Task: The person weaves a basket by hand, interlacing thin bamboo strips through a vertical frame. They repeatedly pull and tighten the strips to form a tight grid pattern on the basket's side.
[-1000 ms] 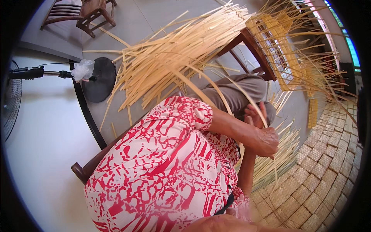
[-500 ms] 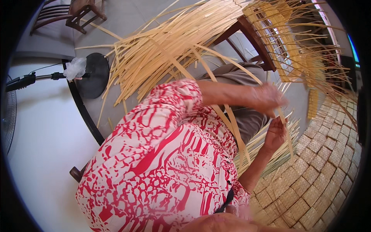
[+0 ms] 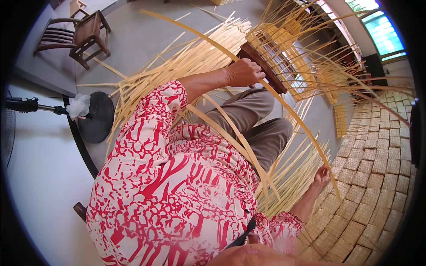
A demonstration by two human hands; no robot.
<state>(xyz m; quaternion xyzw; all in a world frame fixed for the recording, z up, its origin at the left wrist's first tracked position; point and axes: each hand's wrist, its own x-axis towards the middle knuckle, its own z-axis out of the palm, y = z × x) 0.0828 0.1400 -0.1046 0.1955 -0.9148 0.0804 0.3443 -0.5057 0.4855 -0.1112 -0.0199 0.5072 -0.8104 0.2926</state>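
Observation:
A long, narrow bamboo strip (image 3: 295, 116) runs in a bow from the upper left down to the lower right, passing through both hands. My left hand (image 3: 246, 72) is closed round it, knuckles up, above my knees. Farther down its length, my right hand (image 3: 321, 177) pinches the strip near its lower end, beside the stacked woven pieces. Other pale strips (image 3: 230, 138) lie across my lap and trousers. Beyond my left hand, a partly woven yellow piece (image 3: 296, 92) with many loose strip ends rests on a dark wooden stool (image 3: 262, 66).
A broad heap of loose strips (image 3: 173, 66) covers the floor ahead and left. A thinner bundle (image 3: 293, 177) lies by my right arm. Stacked woven squares (image 3: 368, 164) fill the right side. At left stand a fan's round black base (image 3: 95, 117) and a wooden chair (image 3: 91, 35).
My hands were close together; now they are far apart, the left moved up and left, the right down. The strip is stretched between them. The whole view has shifted.

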